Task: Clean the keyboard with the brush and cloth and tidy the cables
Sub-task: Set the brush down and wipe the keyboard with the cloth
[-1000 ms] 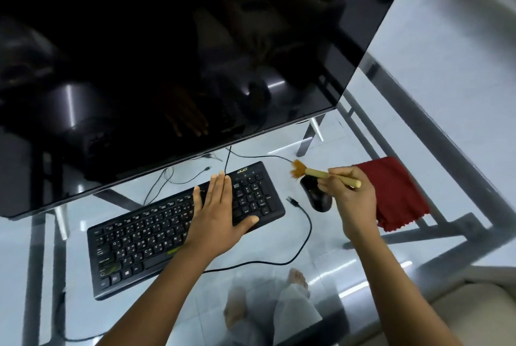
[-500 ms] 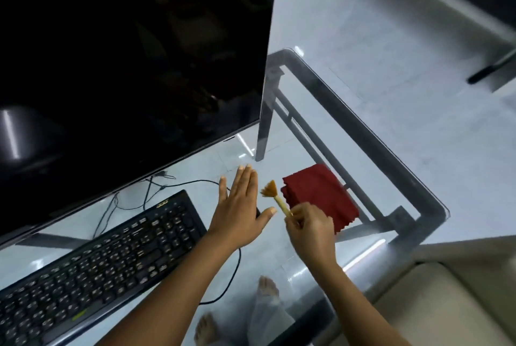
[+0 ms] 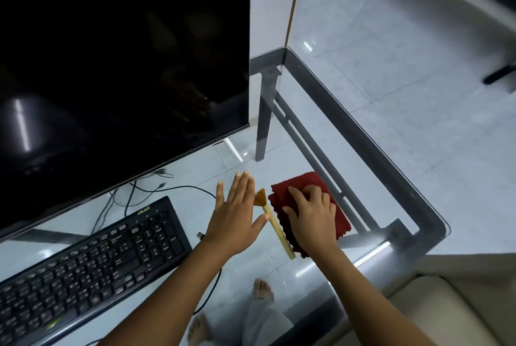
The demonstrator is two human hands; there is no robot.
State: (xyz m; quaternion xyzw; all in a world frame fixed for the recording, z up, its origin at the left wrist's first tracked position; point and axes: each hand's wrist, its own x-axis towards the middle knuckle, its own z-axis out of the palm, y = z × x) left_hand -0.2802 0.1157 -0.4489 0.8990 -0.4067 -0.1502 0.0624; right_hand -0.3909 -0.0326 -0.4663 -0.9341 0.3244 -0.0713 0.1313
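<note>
The black keyboard lies at the lower left of the glass table. A small brush with a wooden handle and orange bristles rests on the glass between my hands, free of both. My right hand lies on the folded red cloth, fingers curled onto it. My left hand hovers flat with fingers spread, just left of the brush; it hides the mouse. Black cables run from behind the keyboard under the monitor, and one loops toward the table's front edge.
A large dark monitor fills the upper left. The glass table's grey metal frame marks its right edge and near corner. A beige seat sits at the lower right. My feet show through the glass.
My right hand has put the brush down on the glass and moved right onto the red cloth. My left hand left the keyboard and hovers beside the brush. The view swung right.
</note>
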